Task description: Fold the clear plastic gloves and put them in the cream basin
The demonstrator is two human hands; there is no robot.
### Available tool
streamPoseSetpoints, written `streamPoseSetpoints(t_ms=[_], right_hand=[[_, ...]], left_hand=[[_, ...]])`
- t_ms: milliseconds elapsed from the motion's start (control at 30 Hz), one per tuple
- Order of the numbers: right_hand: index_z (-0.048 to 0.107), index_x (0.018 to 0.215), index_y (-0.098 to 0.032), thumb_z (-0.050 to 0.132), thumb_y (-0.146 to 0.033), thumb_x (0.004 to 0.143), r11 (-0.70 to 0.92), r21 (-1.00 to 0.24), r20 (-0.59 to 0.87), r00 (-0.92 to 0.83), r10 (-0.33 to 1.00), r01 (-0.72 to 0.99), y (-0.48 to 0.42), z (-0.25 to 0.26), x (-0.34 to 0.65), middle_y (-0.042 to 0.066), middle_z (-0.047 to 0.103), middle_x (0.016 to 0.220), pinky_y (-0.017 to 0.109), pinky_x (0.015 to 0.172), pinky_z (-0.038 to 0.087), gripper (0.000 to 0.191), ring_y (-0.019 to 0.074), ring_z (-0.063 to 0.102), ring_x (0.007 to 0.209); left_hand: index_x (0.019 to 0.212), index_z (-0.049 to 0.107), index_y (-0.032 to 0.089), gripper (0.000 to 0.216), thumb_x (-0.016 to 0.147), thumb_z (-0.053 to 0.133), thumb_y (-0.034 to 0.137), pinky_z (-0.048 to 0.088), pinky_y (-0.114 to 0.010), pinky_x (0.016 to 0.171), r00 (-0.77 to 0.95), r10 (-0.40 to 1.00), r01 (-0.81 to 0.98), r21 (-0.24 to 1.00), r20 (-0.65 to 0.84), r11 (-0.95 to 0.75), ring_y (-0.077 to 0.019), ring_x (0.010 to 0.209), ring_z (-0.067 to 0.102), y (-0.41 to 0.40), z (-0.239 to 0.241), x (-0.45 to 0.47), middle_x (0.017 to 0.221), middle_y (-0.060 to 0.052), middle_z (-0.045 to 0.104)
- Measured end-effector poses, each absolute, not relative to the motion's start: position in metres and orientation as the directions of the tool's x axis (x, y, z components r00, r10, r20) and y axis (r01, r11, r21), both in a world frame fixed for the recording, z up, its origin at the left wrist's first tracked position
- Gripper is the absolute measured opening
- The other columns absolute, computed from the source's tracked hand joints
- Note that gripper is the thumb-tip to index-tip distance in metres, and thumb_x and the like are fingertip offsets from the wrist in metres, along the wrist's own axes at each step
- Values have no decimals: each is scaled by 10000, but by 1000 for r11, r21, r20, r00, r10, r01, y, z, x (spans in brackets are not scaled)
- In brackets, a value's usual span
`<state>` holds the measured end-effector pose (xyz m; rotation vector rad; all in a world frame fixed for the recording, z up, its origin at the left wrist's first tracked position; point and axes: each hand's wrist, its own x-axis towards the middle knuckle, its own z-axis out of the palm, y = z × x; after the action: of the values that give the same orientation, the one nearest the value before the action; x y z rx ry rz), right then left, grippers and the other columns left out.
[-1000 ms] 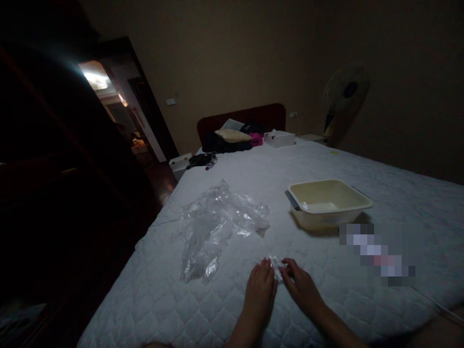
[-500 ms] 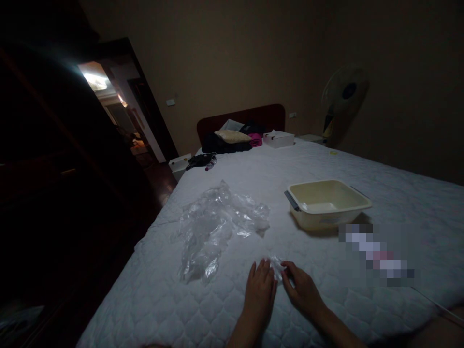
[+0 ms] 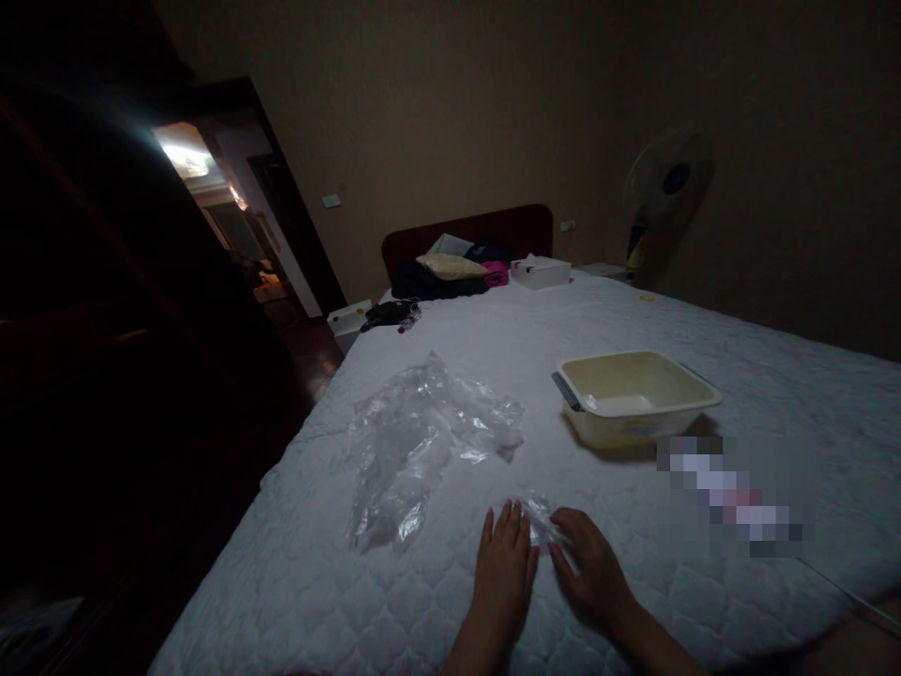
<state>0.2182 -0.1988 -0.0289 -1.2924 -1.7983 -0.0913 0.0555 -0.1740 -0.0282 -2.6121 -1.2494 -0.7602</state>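
Both my hands rest on a white quilted mattress [image 3: 493, 347] near its front edge. My left hand [image 3: 502, 561] lies flat with fingers stretched out, its fingertips touching a small clear plastic bag [image 3: 539, 518]. My right hand [image 3: 589, 566] lies beside it with the fingers spread and pressing on the same small bag. Further left on the mattress sits a larger pile of crumpled clear plastic bags [image 3: 422, 441].
A cream plastic basin [image 3: 637, 399] stands to the right of the pile. Clothes and a pillow [image 3: 450, 268] lie by the dark red headboard, with a white box [image 3: 541, 271] beside them. A standing fan [image 3: 665, 202] is at the right wall. A lit doorway [image 3: 211, 188] opens at left.
My right hand has gone from pinching the small bag to lying flatter on it. My left hand's fingers have spread a little. Nothing else moved.
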Motion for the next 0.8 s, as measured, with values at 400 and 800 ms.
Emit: streamPoseSetpoints(t_ms=[400, 800], right_hand=[[601, 1039, -171, 468, -102, 748, 524, -202, 663, -279, 694, 827, -203, -25, 218, 112, 652, 1026, 470, 902, 443, 327, 239, 590, 983], [593, 1077, -179, 465, -102, 728, 478, -344, 611, -194, 767, 808, -206, -26, 227, 110, 611, 1134, 437, 892, 458, 380, 242, 549, 1065]], left_hand=[[1250, 446, 186, 349, 909, 405, 249, 348, -471, 1004, 551, 687, 758, 60, 474, -649, -217, 1258, 360, -174, -25, 53, 1359, -86, 401], [1286, 407, 141, 393, 918, 380, 274, 350, -465, 1010, 567, 711, 762, 62, 415, -644, -213, 1255, 364, -172, -25, 52, 1344, -74, 420]])
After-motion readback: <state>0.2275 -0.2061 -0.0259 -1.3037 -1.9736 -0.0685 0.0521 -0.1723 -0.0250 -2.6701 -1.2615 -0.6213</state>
